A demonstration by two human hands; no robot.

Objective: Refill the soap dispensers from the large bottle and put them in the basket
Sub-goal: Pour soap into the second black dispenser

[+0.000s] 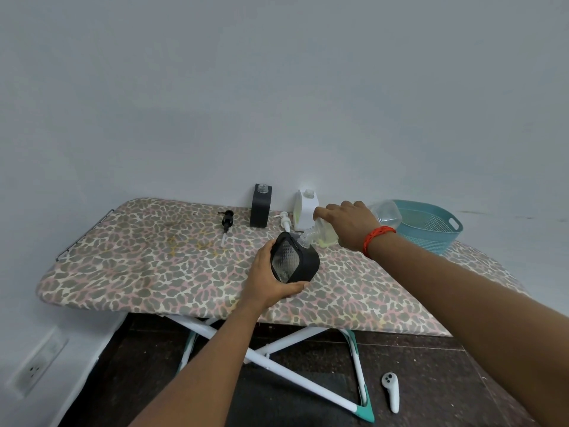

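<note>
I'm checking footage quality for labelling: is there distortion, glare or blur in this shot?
Head view: wide-angle lens bows the leopard-print ironing board and stretches the forearms at the frame's edges; lighting soft and even, shadows faint; a small bright glare sits on the wall above the white square dispenser; the tilted clear large bottle looks slightly smeared.

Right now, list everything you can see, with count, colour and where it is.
ironing board: 1, leopard-print cover, centre
black dispenser, held: 1, tilted at board middle
black dispenser, standing: 1, open-necked, board's back edge
white dispenser: 1, back edge
large bottle: 1, clear, yellowish liquid, tipped onto held dispenser's neck
black pump: 1, lying on board
white pump: 1, lying on board
basket: 1, teal, board's right
controller: 1, white, floor
wall socket: 1, lower left
left hand: holds dispenser
right hand: holds bottle, red wrist thread
</note>
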